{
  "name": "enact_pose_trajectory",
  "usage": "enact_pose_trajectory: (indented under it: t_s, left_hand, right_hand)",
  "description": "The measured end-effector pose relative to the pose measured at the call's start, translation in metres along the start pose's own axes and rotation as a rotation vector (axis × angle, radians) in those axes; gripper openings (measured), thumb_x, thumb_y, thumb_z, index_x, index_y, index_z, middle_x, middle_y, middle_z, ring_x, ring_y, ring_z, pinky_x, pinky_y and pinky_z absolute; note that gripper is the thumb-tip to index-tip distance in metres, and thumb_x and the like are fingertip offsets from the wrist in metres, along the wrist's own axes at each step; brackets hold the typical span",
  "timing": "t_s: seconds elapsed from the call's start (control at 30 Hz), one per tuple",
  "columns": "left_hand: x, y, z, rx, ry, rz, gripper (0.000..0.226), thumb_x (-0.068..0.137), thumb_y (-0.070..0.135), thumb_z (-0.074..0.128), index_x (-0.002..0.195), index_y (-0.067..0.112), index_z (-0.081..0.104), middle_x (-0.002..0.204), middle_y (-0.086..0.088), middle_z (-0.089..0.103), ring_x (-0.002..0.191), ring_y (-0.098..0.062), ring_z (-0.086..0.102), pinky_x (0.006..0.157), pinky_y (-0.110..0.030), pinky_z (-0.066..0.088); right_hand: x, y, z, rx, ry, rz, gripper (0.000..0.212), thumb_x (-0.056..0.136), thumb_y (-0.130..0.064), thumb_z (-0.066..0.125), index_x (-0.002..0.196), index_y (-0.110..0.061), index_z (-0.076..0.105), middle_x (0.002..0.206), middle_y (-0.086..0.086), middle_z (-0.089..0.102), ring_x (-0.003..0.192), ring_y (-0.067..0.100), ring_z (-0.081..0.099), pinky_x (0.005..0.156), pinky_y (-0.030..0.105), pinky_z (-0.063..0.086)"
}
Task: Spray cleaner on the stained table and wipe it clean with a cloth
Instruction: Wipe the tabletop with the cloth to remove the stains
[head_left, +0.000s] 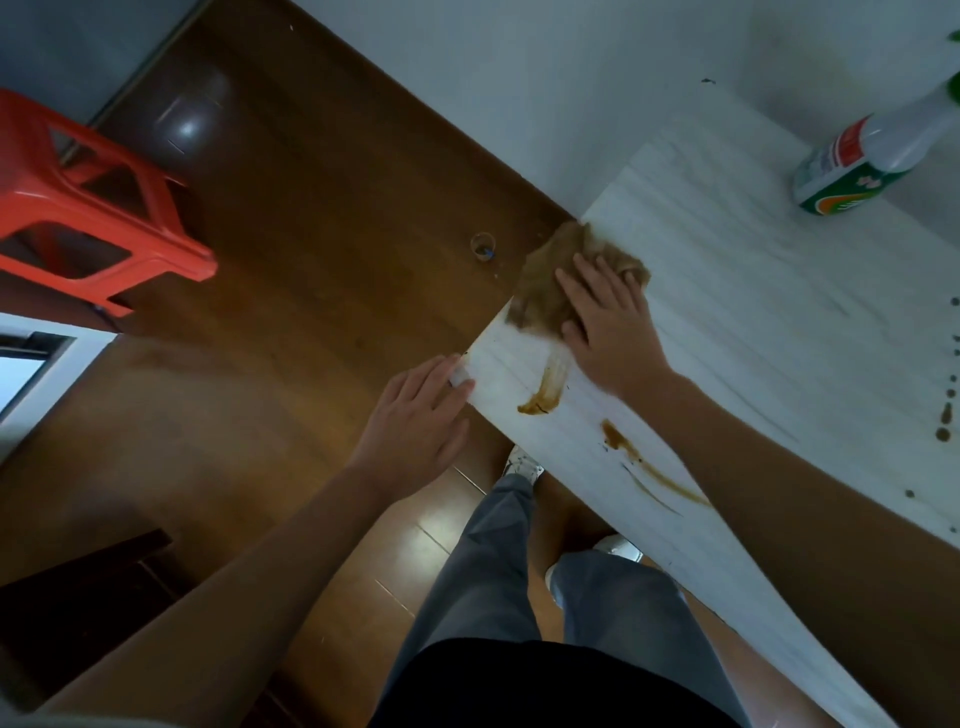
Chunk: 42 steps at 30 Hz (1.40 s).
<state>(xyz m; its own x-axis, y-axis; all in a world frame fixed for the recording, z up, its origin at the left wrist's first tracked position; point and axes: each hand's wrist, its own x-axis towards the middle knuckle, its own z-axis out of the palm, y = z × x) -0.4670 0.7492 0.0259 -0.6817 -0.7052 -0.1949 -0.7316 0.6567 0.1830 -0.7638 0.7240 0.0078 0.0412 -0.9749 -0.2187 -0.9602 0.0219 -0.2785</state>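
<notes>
A white, faintly grained worktop (727, 322) is seen running slantwise, and a crumpled, brown-soaked cloth (540, 283) is laid on its corner, partly over the edge. The cloth is pressed down by the right hand (608, 327). Its fingers are held straight and a little spread, so the fabric is covered by a flat palm rather than gripped. The left hand (421, 410) is placed nearer the person than the cloth, off the side of the worktop. Its fingers are extended with their tips laid against the worktop's edge, and nothing is clasped.

A short brown smear (545, 389) is left on the white surface just on the near side of the cloth, between the two hands. A longer, thinner brown streak (649, 470) is seen farther from the cloth on that same side, beside the right forearm. A row of small brown drops (946, 415) is scattered well apart from the cloth, at the right border.

A white plastic spray bottle with a red and green label (857, 166) is set on the worktop well away from the cloth, toward the wall. Its top is cut off by the frame, and whether it stands or lies cannot be told.

Off the worktop, a small round ring-like object (483, 247) is seen on the dark brown wooden floor (337, 208) near the cloth. A red plastic stool (104, 218) is placed much farther off. Grey trousers (498, 571) and a white shoe (524, 467) are visible below.
</notes>
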Motion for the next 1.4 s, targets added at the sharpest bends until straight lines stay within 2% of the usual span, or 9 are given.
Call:
enact_pose_trajectory:
  t_s: [0.2, 0.3, 0.37, 0.5, 0.6, 0.8, 1.03, 1.23, 1.4]
  left_hand:
    - [0.018, -0.007, -0.018, -0.105, 0.021, -0.138, 0.049, 0.102, 0.040, 0.039, 0.141, 0.014, 0.054, 0.154, -0.012, 0.047, 0.142, -0.030, 0.044, 0.112, -0.049, 0.040]
    - [0.034, -0.010, -0.029, -0.157, 0.044, -0.167, 0.049, 0.102, 0.037, 0.044, 0.142, 0.012, 0.053, 0.154, -0.013, 0.047, 0.141, -0.030, 0.044, 0.111, -0.048, 0.040]
    - [0.047, -0.011, -0.034, -0.163, 0.040, -0.147, 0.047, 0.103, 0.034, 0.049, 0.144, 0.012, 0.052, 0.155, -0.013, 0.046, 0.143, -0.030, 0.042, 0.113, -0.048, 0.037]
    - [0.081, -0.011, -0.043, -0.123, 0.043, -0.009, 0.046, 0.100, 0.030, 0.058, 0.142, 0.011, 0.054, 0.153, -0.014, 0.048, 0.141, -0.033, 0.045, 0.111, -0.050, 0.041]
    - [0.114, -0.002, -0.044, -0.070, 0.049, 0.153, 0.043, 0.102, 0.031, 0.055, 0.140, 0.011, 0.055, 0.150, -0.016, 0.050, 0.139, -0.035, 0.048, 0.110, -0.050, 0.045]
    - [0.161, 0.033, -0.030, -0.007, -0.034, 0.391, 0.045, 0.103, 0.031, 0.052, 0.142, 0.008, 0.054, 0.155, -0.018, 0.044, 0.145, -0.036, 0.041, 0.116, -0.049, 0.040]
    - [0.159, 0.037, -0.020, -0.003, -0.060, 0.417, 0.048, 0.104, 0.031, 0.052, 0.146, 0.009, 0.048, 0.161, -0.017, 0.036, 0.152, -0.034, 0.030, 0.121, -0.049, 0.034]
    - [0.157, 0.046, -0.018, 0.034, -0.145, 0.321, 0.057, 0.106, 0.039, 0.032, 0.155, 0.009, 0.037, 0.168, -0.017, 0.024, 0.157, -0.033, 0.016, 0.127, -0.050, 0.022]
    - [0.160, 0.043, -0.020, 0.029, -0.108, 0.369, 0.061, 0.104, 0.046, 0.034, 0.149, 0.005, 0.046, 0.161, -0.019, 0.036, 0.152, -0.035, 0.029, 0.123, -0.049, 0.030]
  right_hand:
    - [0.027, -0.039, 0.002, 0.019, 0.016, 0.214, 0.062, 0.101, -0.029, 0.042, 0.159, -0.020, 0.021, 0.168, 0.007, 0.010, 0.155, 0.029, 0.003, 0.125, 0.051, -0.001]
    - [-0.008, -0.062, 0.012, 0.030, 0.019, 0.116, 0.064, 0.096, -0.028, 0.049, 0.157, -0.019, 0.028, 0.165, 0.009, 0.020, 0.153, 0.031, 0.014, 0.124, 0.054, 0.009]
    - [-0.039, -0.064, 0.019, 0.049, -0.010, 0.040, 0.062, 0.096, -0.031, 0.045, 0.156, -0.020, 0.031, 0.164, 0.008, 0.025, 0.153, 0.029, 0.017, 0.123, 0.054, 0.015]
    - [-0.092, -0.029, 0.021, 0.034, -0.049, 0.027, 0.061, 0.099, -0.036, 0.040, 0.157, -0.022, 0.027, 0.165, 0.002, 0.023, 0.154, 0.023, 0.015, 0.124, 0.049, 0.014]
    - [-0.113, 0.015, 0.009, 0.009, -0.020, 0.174, 0.063, 0.099, -0.039, 0.040, 0.158, -0.024, 0.024, 0.167, 0.001, 0.018, 0.154, 0.022, 0.012, 0.125, 0.047, 0.013]
    - [-0.108, 0.098, -0.018, 0.060, 0.085, 0.527, 0.063, 0.102, -0.037, 0.045, 0.159, -0.024, 0.021, 0.167, 0.002, 0.015, 0.154, 0.020, 0.009, 0.125, 0.042, 0.007]
    - [-0.088, 0.072, -0.015, 0.151, 0.173, 0.773, 0.063, 0.101, -0.029, 0.043, 0.159, -0.021, 0.019, 0.168, 0.004, 0.009, 0.155, 0.023, 0.005, 0.126, 0.044, 0.001]
    - [-0.133, 0.012, 0.007, 0.194, 0.127, 0.662, 0.065, 0.101, -0.031, 0.043, 0.160, -0.022, 0.017, 0.168, 0.003, 0.009, 0.155, 0.023, 0.002, 0.126, 0.045, 0.001]
    - [-0.186, -0.011, 0.020, 0.243, 0.125, 0.638, 0.066, 0.099, -0.028, 0.050, 0.159, -0.023, 0.023, 0.167, 0.001, 0.015, 0.155, 0.022, 0.007, 0.126, 0.042, 0.001]
